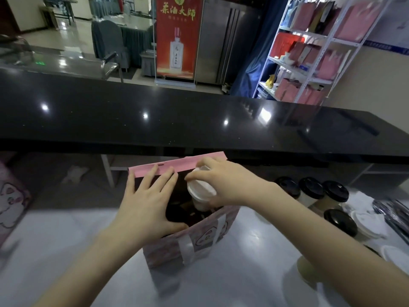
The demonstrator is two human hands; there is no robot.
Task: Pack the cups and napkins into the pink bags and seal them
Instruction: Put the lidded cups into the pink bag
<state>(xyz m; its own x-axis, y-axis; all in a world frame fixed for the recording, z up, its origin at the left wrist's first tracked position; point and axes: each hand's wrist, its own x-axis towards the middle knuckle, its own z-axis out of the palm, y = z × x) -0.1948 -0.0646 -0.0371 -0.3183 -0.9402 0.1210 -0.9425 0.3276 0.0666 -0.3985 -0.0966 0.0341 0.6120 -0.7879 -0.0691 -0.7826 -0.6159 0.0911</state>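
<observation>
Right now the right hand [223,185] grips a tilted white-lidded cup [200,193], base down in the open mouth of the pink bag [199,235] directly below, while the left hand [146,202], fingers spread flat, holds that mouth wide.

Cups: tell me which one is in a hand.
The white-lidded cup gripped by the right hand over the open pink bag; the other cups stand untouched at right.

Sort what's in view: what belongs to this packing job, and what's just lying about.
Job:
pink bag, its mouth spread by the left hand
white-lidded cup, gripped by the right hand
black-lidded cups waiting at right

Lying about:
red banner
shelf rack
black counter
</observation>
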